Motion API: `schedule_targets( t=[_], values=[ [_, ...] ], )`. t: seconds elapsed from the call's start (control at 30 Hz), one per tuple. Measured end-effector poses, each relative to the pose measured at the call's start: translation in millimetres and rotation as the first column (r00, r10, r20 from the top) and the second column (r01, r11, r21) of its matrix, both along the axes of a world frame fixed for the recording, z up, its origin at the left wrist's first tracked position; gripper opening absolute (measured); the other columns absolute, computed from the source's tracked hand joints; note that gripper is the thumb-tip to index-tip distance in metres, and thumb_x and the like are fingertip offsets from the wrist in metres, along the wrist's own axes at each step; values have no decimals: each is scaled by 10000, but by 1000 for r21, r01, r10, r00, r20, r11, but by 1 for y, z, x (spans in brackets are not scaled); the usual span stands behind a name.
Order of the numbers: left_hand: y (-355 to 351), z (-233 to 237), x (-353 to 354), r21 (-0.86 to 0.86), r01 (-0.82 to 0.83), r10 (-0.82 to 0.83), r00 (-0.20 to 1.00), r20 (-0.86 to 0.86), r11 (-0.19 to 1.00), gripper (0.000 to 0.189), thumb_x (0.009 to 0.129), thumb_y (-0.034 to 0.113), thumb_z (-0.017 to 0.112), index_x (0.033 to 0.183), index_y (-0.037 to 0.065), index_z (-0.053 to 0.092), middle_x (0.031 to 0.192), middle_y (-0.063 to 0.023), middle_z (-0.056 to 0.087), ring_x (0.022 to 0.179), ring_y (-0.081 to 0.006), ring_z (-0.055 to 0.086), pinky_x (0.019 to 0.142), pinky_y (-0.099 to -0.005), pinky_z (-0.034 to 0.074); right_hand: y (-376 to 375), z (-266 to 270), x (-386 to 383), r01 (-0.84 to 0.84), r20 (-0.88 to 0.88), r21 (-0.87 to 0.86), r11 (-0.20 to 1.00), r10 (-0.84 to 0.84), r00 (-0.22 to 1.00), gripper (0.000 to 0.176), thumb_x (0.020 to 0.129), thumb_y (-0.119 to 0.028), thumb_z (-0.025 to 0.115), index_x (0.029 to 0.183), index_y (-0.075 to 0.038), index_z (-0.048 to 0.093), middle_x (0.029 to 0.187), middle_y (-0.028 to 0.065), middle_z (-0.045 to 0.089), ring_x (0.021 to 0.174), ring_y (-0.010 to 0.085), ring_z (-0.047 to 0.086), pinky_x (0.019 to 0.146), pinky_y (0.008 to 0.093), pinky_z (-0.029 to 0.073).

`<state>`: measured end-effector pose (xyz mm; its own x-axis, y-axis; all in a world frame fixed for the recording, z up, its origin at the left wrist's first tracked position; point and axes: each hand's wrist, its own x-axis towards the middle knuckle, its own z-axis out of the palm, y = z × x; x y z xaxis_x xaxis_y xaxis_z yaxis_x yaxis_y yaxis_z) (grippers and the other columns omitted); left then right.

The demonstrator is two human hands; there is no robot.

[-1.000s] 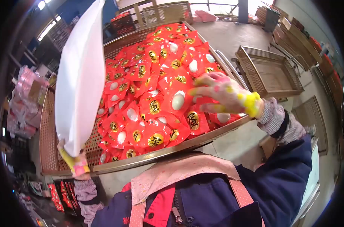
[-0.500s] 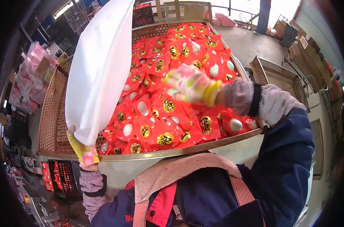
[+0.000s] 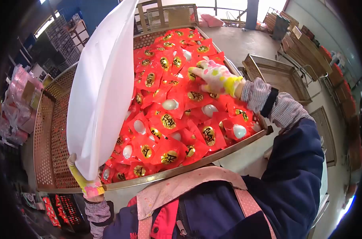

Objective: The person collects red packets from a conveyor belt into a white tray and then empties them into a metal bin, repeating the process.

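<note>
Red packets (image 3: pixel 169 121) with gold labels and pale egg-shaped contents fill most of a perforated metal tray (image 3: pixel 53 131). A large white plastic basin (image 3: pixel 103 79) stands tilted on its side over the tray's left part. My left hand (image 3: pixel 84 179), in a patterned yellow and pink glove, is closed on the basin's lower rim. Over the right part of the pile is my gloved right hand (image 3: pixel 218 77), its fingers apart and touching or just above the packets; nothing shows held in it.
Beyond the tray's right side stands an empty metal tray (image 3: pixel 276 77). A black crate (image 3: pixel 67 211) with red packets sits at the lower left. Clear plastic bags (image 3: pixel 19 95) are piled at the left, and wooden racks (image 3: pixel 304 51) line the right.
My right hand has moved across the pile and its fingers show more spread. Some packets under it lie differently. The view has shifted, while my left hand keeps its hold on the basin.
</note>
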<state>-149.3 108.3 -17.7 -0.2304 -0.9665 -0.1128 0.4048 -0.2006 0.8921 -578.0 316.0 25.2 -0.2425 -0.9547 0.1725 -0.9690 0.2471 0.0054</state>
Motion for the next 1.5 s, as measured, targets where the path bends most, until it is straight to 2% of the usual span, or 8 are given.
schedule_targets(
  t=[0.17,0.43,0.7,0.8,0.9,0.97,1.43,1.5],
  values=[
    [7,14,-5,53,61,-59,998,-30,997,457,803,390,648,1134,87,562,964,-15,645,761,-134,646,521,-235,518,-2,-11,-12,-268,375,-144,953,303,876,464,789,-206,661,1231,-130,544,1131,132,552,1103,331,514,910,418,458],
    [-2,4,7,-1,-38,38,996,-86,999,388,813,349,646,1114,119,558,933,13,638,700,-124,610,464,-235,460,-21,-22,-7,-333,-380,-62,941,286,880,623,751,-262,657,1337,-173,467,1214,108,529,1118,349,505,924,459,438],
    [10,11,7,20,-77,79,986,-144,997,366,793,318,659,1107,150,576,964,28,644,723,-122,615,441,-237,444,-25,19,-42,-29,655,107,994,-49,754,595,850,-294,628,1369,-97,412,1229,129,593,1114,239,586,968,409,422],
    [8,7,8,1,-138,137,986,-97,990,364,799,315,652,1117,154,576,994,25,644,769,-124,624,442,-236,448,-44,-67,-145,-766,-217,-406,498,762,611,604,885,-299,603,1393,-61,379,1314,159,518,1091,227,599,942,381,449],
    [8,8,10,19,-203,204,977,-61,979,346,814,299,635,1124,158,574,1000,17,640,786,-127,624,440,-238,447,-20,0,-88,-134,624,-128,983,185,760,604,905,-351,583,1378,-25,395,1332,155,474,988,208,610,864,338,485],
    [3,7,12,-31,-177,173,980,-102,984,329,829,291,618,1122,149,573,996,13,643,794,-124,628,446,-244,456,-30,10,-77,179,941,-67,982,3,339,579,904,-359,591,1347,-21,431,1170,104,557,873,135,571,763,291,486],
    [7,5,6,-46,-247,240,962,-132,968,353,819,289,619,1128,132,558,1014,0,643,793,-143,640,438,-255,479,-42,0,-108,-394,603,47,918,289,744,467,934,-239,558,1351,-64,442,1234,71,576,1137,152,515,936,325,476],
    [7,6,11,-29,-226,218,963,-159,974,361,816,290,620,1135,134,556,1018,-2,644,802,-147,643,446,-259,485,-37,1,-69,-202,868,-87,976,173,464,470,903,-232,577,1314,-63,427,1192,123,586,1074,212,560,896,356,482]
  ],
)
